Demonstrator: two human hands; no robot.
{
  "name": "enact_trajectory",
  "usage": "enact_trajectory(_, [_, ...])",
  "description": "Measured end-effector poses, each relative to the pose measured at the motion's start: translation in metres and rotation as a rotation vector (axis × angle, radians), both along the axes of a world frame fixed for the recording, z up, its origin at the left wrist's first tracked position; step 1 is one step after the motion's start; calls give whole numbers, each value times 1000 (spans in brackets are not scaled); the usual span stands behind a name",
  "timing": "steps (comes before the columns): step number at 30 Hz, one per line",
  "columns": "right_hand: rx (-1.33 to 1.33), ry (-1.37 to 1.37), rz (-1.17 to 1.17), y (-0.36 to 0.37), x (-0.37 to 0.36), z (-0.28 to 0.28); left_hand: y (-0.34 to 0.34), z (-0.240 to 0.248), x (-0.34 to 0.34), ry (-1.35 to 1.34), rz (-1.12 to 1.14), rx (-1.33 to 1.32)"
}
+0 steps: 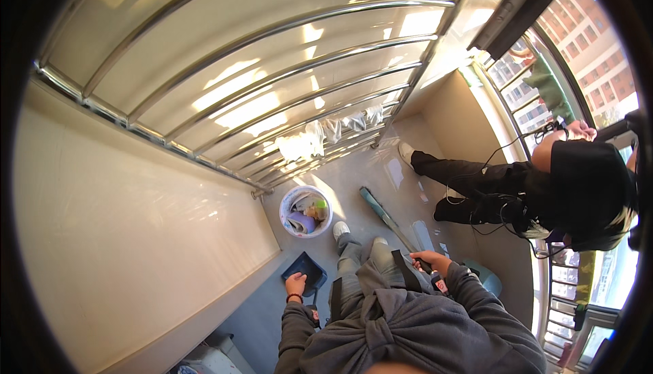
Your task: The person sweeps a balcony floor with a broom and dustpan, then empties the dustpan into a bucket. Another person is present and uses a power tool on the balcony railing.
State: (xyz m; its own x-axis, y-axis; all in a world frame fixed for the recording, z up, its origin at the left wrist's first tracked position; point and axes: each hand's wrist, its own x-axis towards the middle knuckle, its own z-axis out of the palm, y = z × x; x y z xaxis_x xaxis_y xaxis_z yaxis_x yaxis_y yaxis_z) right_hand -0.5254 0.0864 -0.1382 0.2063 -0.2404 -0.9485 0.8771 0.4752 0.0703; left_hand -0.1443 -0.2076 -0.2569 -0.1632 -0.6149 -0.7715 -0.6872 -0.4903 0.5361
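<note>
My left hand (295, 283) is closed on the handle of a dark blue dustpan (312, 266), whose pan hangs low by the wall corner to my left. In my right hand (433, 262) is the dark upper end of a broom (386, 216). Its pale stick slants down and forward from my fist. The teal broom head lies on the grey floor (340, 170) ahead of my feet. Just left of that head stands a round white bucket (283, 219) with purple, green and pale rubbish inside.
Metal rails (272, 34) run along the left and far wall, with white cloths (332, 129) hanging low on them. Another person (585, 190) in black stands at the right by a barred window (524, 95), thin cables around them. A teal container (484, 279) sits behind my right forearm.
</note>
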Motion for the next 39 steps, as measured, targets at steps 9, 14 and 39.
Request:
enact_trajectory(9, [-121, 176, -36, 39, 18, -35, -8, 23, -25, 134, -103, 138])
enact_trajectory(14, [-102, 233, -283, 114, 81, -26, 25, 5, -20, 141, -340, 162])
enact_trajectory(39, [286, 245, -1766, 271, 520, -36, 190, 54, -198, -216, -1650, 220])
